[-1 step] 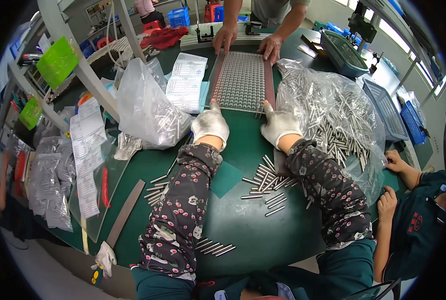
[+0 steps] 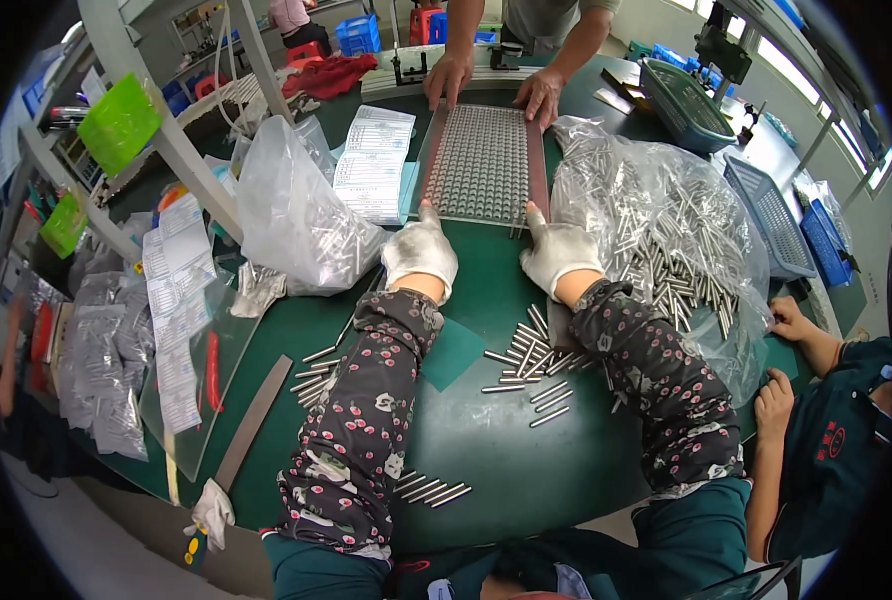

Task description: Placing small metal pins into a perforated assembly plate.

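Observation:
A rectangular tray [image 2: 537, 165] with reddish-brown side borders holds dense rows of shiny round metal pieces. My left hand [image 2: 421, 252], in a whitish glove, grips its near left corner; a bare thumb tip shows at the edge. At the near right corner my gloved right hand [image 2: 560, 250] does the same with its thumb. The other fingers of both hands are mostly hidden. Across the table, a co-worker's two bare hands [image 2: 450, 78] rest on the tray's far corners. Loose metal pins [image 2: 526, 360] lie on the green table [image 2: 506, 455] below my right hand.
An open plastic bag of pins [image 2: 666, 220] spreads to the right, beside blue baskets [image 2: 771, 220]. Left stand another clear bag [image 2: 301, 215], printed sheets [image 2: 374, 165] and a metal frame post [image 2: 181, 150]. A flat strip [image 2: 253, 425] lies near-left. Another person's hands [image 2: 774, 405] rest at the right edge.

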`<state>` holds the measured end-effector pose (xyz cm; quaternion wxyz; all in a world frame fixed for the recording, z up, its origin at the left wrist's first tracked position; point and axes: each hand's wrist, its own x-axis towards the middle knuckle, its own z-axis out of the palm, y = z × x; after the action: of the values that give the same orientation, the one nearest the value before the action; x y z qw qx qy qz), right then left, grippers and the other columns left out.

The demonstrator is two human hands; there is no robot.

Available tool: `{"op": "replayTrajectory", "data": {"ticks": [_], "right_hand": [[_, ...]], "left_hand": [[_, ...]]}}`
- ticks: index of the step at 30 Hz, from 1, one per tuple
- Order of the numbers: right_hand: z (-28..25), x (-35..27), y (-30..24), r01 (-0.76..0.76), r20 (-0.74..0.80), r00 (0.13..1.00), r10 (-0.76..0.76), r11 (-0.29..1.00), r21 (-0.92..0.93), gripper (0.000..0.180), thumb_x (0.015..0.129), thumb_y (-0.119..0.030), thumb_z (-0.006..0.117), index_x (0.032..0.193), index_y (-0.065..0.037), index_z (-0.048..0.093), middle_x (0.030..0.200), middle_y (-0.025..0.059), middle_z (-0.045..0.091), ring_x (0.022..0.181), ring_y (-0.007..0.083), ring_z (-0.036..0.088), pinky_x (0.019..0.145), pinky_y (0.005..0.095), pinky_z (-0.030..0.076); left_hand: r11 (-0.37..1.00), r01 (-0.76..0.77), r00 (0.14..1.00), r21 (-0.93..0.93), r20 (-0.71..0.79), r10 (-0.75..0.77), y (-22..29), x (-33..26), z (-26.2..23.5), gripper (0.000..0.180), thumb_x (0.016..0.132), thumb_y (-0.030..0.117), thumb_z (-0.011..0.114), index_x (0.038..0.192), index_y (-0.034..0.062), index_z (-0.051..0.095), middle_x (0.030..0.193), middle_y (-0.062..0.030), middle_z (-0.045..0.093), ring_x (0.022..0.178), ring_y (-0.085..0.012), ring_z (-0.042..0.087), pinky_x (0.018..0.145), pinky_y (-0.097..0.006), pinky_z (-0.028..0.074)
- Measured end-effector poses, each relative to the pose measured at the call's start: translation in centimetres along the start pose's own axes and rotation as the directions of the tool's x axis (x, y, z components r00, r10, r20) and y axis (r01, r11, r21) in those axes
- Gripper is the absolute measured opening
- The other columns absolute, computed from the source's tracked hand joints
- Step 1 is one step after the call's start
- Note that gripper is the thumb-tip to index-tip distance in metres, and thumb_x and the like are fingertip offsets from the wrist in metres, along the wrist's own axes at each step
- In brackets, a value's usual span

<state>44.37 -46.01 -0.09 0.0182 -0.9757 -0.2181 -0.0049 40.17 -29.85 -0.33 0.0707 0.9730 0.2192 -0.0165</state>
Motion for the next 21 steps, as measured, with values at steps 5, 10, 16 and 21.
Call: {"op": "replayTrajectory", "data": {"ticks": [5,10,16,21], "right_hand": [[-0.7,-2.8,-0.6,0.019,0.021,1.000,-0.019,1.000,-0.001,0.058,0.075,-0.018,0.044,0.130,-0.007,0.030,0.091,0.0123,0.060,0.086,0.0276,0.058,0.074,0.0379,0.045],[-0.9,-4.6,-0.8,0.079,0.008,0.997,-0.079,0.997,-0.005,0.058,0.075,-0.020,0.046,0.129,-0.006,0.031,0.090,0.0129,0.060,0.086,0.0279,0.058,0.075,0.0376,0.045],[-1.6,-5.9,-1.1,0.104,0.028,0.994,-0.104,0.994,-0.031,0.059,0.075,-0.020,0.049,0.129,-0.005,0.031,0.088,0.0131,0.061,0.084,0.0274,0.059,0.072,0.0374,0.046],[-1.1,-5.9,-1.6,0.064,0.071,0.995,-0.063,0.998,-0.006,0.059,0.075,-0.014,0.044,0.130,-0.001,0.027,0.091,0.0152,0.061,0.085,0.0275,0.060,0.073,0.0371,0.046]], "left_hand": [[0.999,-0.014,1.000,0.048,-0.020,0.015,-0.7,-3.5,-0.3,0.059,0.077,0.013,0.046,0.132,0.0063,0.025,0.095,-0.0143,0.060,0.088,-0.0262,0.059,0.076,-0.036,0.046],[0.997,-0.001,1.000,0.081,0.003,0.001,-1.1,-6.4,-0.7,0.061,0.077,0.011,0.048,0.132,0.0022,0.023,0.095,-0.0130,0.059,0.086,-0.0238,0.060,0.075,-0.033,0.046],[1.000,0.005,0.999,0.030,-0.041,-0.004,-1.3,-8.8,-0.4,0.061,0.074,0.012,0.047,0.130,0.0006,0.027,0.090,-0.0157,0.060,0.083,-0.0273,0.060,0.072,-0.036,0.047],[1.000,-0.028,0.997,0.010,-0.066,0.028,-1.9,-9.1,0.4,0.062,0.073,0.014,0.048,0.129,-0.0014,0.027,0.088,-0.0172,0.059,0.079,-0.0288,0.060,0.071,-0.037,0.047]]}}
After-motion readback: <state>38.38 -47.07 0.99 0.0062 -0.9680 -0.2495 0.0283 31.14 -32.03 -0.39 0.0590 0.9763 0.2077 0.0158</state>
